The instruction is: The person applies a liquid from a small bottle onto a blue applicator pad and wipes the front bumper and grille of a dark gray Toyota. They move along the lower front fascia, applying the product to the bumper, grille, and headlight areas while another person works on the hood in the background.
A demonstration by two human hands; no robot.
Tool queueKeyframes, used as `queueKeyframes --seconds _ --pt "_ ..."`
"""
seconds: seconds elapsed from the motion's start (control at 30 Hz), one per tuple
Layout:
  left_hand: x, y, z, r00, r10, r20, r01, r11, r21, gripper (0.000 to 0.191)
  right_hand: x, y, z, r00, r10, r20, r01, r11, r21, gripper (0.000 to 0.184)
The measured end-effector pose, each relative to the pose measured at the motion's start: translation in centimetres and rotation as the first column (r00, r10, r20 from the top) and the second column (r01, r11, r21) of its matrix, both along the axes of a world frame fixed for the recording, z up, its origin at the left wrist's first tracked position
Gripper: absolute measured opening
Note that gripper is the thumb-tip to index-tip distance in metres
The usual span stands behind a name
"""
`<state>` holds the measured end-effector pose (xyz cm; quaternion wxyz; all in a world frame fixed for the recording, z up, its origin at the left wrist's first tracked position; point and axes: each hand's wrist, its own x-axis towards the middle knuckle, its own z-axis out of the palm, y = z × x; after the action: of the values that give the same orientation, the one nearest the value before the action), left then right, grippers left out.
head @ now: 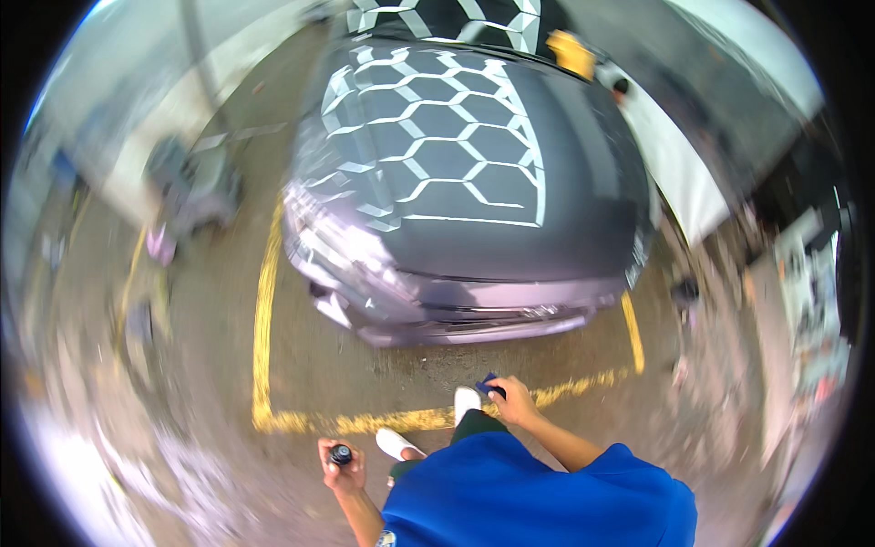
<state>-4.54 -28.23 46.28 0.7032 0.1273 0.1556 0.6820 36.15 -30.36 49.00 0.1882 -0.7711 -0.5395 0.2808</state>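
My left hand [343, 472] is wrapped around a small black bottle [340, 455], whose round top faces up toward me. In my right hand [514, 403] I pinch a dark blue pad or folded cloth [489, 387]; which of the two cannot be made out. Ahead of both hands stands a dark grey car [478, 253], its front end toward me. Its glossy hood [574, 225] mirrors a pattern of white hexagonal lights. Neither hand touches the car.
Yellow painted lines [265, 342] frame the car on the wet-looking floor. A grey machine or cart [195, 181], blurred, stands to the left. A yellow cloth-like item [573, 55] is near the windshield's right side. Cluttered shelving or a bench [806, 287] lines the right.
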Motion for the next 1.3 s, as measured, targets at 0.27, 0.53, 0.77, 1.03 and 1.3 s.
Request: queueKeyframes --seconds 0.27,0.53,0.77,1.03,1.3 --pt "24.6 1.4 8.1 0.849 -0.429 -0.308 0.478 0.872 0.102 0.053 8.6 -16.9 1.0 -0.108 -0.396 -0.912 0.745 0.575 -0.337 0.03" --pt "47.1 -2.8 21.5 0.321 -0.203 -0.925 0.816 0.554 0.161 0.043 19.8 -20.8 14.7 -0.203 0.013 -0.979 0.846 0.507 -0.168 0.024" --pt "59.0 -4.9 25.7 0.073 -0.136 -0.988 0.935 0.354 0.021 0.038 27.5 -22.4 17.3 -0.325 0.124 -0.937 0.809 0.55 -0.208 0.024" --pt "68.2 -0.6 12.6 0.229 -0.972 -0.049 0.967 0.221 0.126 0.064 37.1 -18.9 14.2 -0.46 0.285 -0.841 0.822 0.496 -0.282 0.031" --pt "78.6 6.4 9.2 0.139 -0.988 -0.072 0.986 0.131 0.102 0.07 50.1 -11.4 6.9 -0.083 -0.24 -0.967 0.975 0.182 -0.129 0.031"
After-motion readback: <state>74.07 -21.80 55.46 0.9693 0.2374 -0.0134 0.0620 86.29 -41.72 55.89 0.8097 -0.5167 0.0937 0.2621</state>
